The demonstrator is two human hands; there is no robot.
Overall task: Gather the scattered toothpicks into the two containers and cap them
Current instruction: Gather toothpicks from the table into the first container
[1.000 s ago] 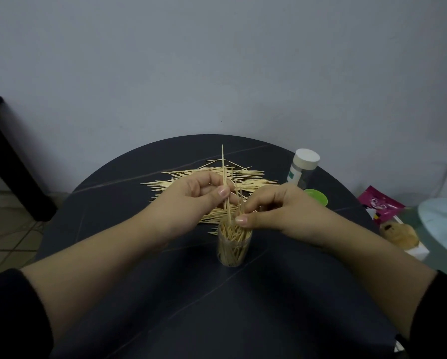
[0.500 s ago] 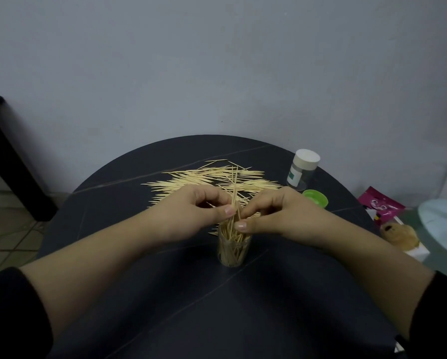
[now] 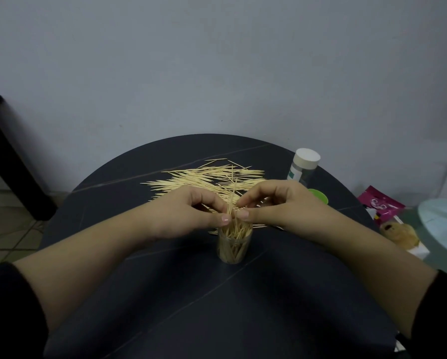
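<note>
Two hands hold toothpicks over a clear container [image 3: 234,248] on a dark round surface [image 3: 217,307].
The left hand [image 3: 188,216] and right hand [image 3: 276,206] meet just above the open, well-filled container. Each grip is narrow, thumb and forefinger pinching a few upright toothpicks [image 3: 232,187]. The scattered toothpicks [image 3: 191,178] lie behind the hands. At far right stand a white-capped container [image 3: 304,164] and a green cap [image 3: 319,197].
</note>
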